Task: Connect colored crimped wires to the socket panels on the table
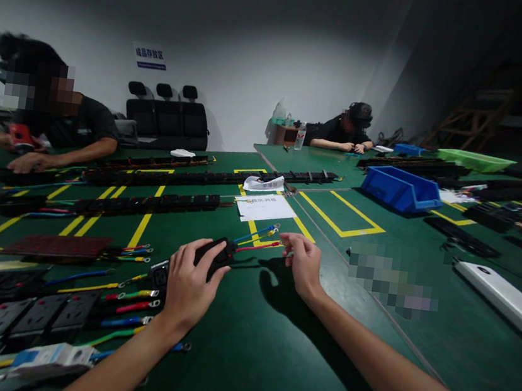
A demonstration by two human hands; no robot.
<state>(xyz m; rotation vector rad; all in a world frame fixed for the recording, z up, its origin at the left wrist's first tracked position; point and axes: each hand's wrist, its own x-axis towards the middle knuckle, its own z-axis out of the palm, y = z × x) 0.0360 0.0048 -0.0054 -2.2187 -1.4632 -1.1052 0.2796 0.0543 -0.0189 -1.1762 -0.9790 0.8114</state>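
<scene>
Both forearms reach over the green tabletop. Left hand is closed around a black socket block; its wires run rightward, where right hand pinches the red one.

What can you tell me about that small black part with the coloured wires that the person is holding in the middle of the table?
The black part is a small, dark, plastic-looking block, held just above the green table. The left hand grips it from the near side. Three thin wires, blue, yellow and red, run out of its far end toward the right, each tipped with a small metal terminal. The right hand pinches the end of the red wire. Finer detail is too dark to tell.
</scene>
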